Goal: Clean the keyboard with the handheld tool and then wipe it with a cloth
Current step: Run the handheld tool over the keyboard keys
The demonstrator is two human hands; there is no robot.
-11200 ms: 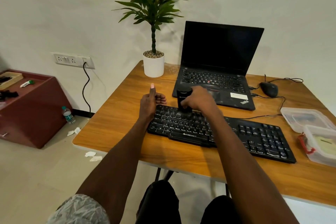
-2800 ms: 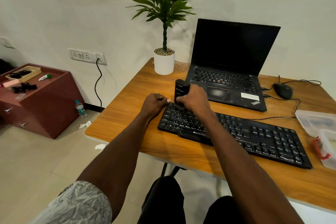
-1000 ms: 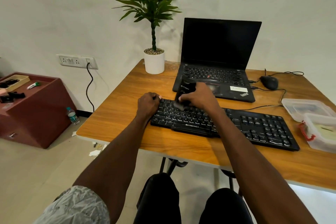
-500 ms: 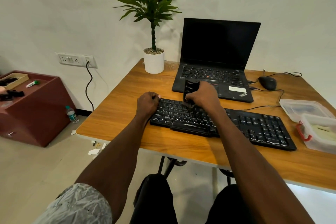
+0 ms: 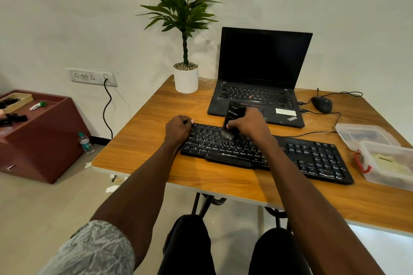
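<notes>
Keyboard (image 5: 263,154), judged rigid and light, lies before the laptop (image 5: 259,87), its left end held by the curled left hand (image 5: 177,130) while the tool (image 5: 233,116) is gripped in the right hand (image 5: 248,126).

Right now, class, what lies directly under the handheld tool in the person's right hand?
The handheld tool tilts over the keyboard, its pale tip on the keys. The right hand covers the keys beside it.
</notes>
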